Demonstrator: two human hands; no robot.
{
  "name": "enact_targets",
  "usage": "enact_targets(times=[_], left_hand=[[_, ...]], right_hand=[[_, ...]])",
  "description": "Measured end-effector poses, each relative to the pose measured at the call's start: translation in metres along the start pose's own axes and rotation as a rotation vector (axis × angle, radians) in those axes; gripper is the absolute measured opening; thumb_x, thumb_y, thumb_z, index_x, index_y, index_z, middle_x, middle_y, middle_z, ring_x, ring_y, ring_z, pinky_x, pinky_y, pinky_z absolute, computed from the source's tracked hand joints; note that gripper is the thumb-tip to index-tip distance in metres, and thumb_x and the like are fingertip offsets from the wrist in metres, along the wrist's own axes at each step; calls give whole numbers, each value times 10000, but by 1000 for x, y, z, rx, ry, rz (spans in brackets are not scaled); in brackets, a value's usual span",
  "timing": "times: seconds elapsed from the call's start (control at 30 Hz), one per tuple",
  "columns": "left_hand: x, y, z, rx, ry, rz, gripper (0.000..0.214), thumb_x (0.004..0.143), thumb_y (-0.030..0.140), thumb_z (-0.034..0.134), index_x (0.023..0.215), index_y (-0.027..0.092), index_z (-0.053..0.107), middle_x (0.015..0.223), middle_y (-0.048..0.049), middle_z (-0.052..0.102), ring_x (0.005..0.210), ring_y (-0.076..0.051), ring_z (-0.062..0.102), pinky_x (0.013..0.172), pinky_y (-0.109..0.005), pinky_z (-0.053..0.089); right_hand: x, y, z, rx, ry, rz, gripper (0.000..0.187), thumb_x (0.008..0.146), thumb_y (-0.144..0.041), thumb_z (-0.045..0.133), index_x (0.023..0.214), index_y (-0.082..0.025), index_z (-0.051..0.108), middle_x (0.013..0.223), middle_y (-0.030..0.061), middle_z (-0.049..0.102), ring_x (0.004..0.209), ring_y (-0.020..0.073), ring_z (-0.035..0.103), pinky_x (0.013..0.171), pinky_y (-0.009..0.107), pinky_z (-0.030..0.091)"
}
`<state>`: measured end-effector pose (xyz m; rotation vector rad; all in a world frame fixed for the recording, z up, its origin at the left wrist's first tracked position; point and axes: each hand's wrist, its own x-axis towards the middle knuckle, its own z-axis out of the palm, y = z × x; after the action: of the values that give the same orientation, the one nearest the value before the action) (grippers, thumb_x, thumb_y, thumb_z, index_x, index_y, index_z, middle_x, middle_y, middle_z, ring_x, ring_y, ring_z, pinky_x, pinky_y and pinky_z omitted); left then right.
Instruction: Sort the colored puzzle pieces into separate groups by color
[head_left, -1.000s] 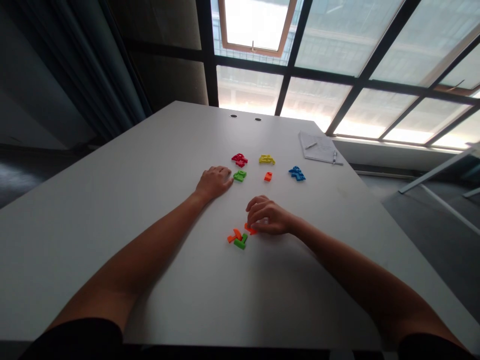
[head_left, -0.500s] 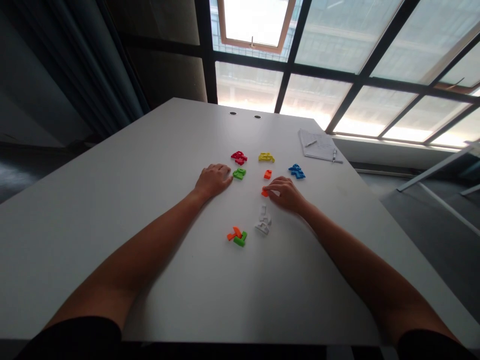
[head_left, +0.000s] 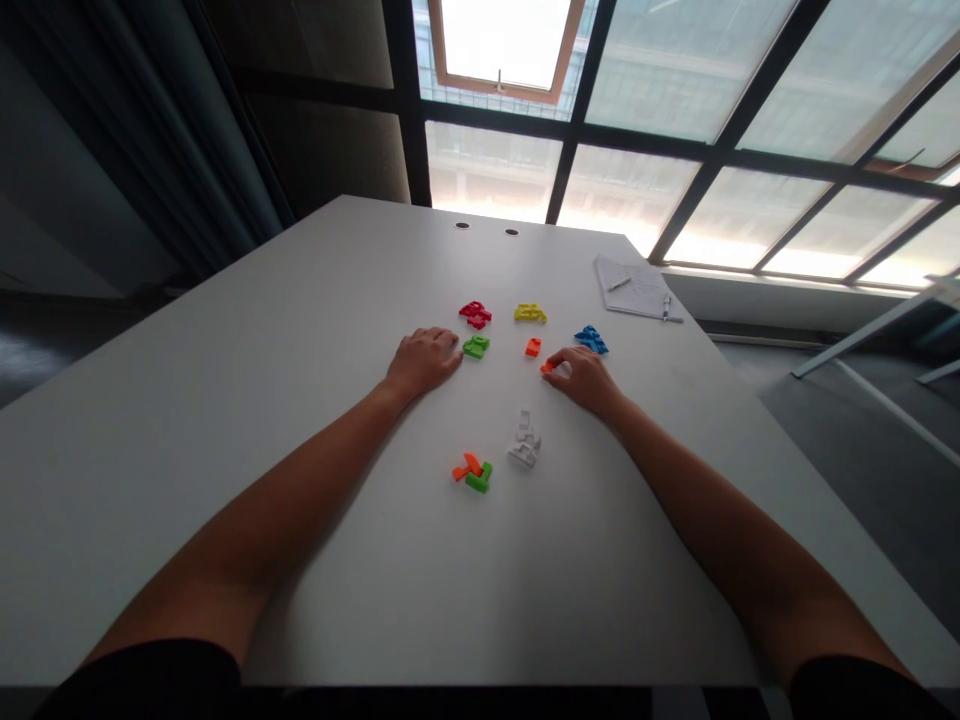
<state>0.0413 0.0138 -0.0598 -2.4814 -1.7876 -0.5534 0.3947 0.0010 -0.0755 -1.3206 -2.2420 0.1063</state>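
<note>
Orange piece (head_left: 547,368): small, bright, partly covered, at 5 o'clock from loose orange block (head_left: 533,347) | Right hand (head_left: 583,377): pinches it, thumb and finger curved | Left hand (head_left: 424,358): released, palm-down, green pieces (head_left: 475,347) just beside at 3 o'clock

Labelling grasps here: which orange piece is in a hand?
The orange piece pinched in the right hand. The lone orange block just beyond it, to the left, and the orange parts by a green part nearer the camera aren't held.
</note>
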Motion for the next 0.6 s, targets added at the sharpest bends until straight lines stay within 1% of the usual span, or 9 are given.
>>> enact_targets(times=[0.13, 0.3, 0.37, 0.43, 0.5, 0.6], left_hand=[[0, -1, 0, -7, -3, 0, 368, 1003, 429, 547, 1295, 271, 704, 1387, -114, 695, 1272, -339, 605, 1058, -498, 473], [1, -2, 2, 9, 7, 10, 371, 1007, 435, 536, 1289, 262, 703, 1396, -105, 696, 1261, -335, 611, 1040, -494, 485], [1, -2, 2, 14, 7, 12, 373, 1007, 436, 533, 1288, 259, 703, 1400, -105, 695, 1258, -334, 612, 1033, -493, 489], [1, -2, 2, 13, 6, 14, 372, 1008, 435, 533, 1290, 262, 702, 1403, -108, 693, 1262, -334, 610, 1032, -493, 489], [1, -2, 2, 12, 7, 15, 370, 1006, 431, 536, 1292, 262, 702, 1403, -109, 693, 1265, -332, 609, 1038, -492, 486], [0, -1, 1, 18, 5, 9, 365, 1004, 427, 545, 1289, 261, 701, 1398, -104, 696, 1266, -326, 608, 1051, -484, 480]], right_hand=[[0, 1, 2, -43, 18, 33, 172, 919, -353, 737, 1012, -210, 747, 1022, 99, 740, 1004, 299, 640, 941, 433, 491], [-1, 3, 5, -51, 56, 18, 156, 935, -353, 717, 1020, -224, 739, 1170, 110, 718, 1122, 314, 616, 1035, 471, 469], [-1, 3, 6, -52, 44, 22, 157, 944, -353, 710, 1022, -220, 733, 1146, 106, 728, 1112, 314, 620, 1034, 470, 468], [-2, 4, 7, -63, 28, 41, 176, 947, -359, 707, 1032, -207, 734, 1077, 107, 734, 1058, 311, 631, 1002, 461, 479], [-2, 3, 7, -76, 23, 47, 239, 949, -367, 706, 1111, -195, 740, 1069, 114, 726, 1033, 307, 634, 983, 453, 487], [-2, 2, 6, -89, 33, 23, 345, 974, -376, 671, 1265, -201, 733, 1136, 132, 709, 1072, 310, 629, 1001, 460, 487]])
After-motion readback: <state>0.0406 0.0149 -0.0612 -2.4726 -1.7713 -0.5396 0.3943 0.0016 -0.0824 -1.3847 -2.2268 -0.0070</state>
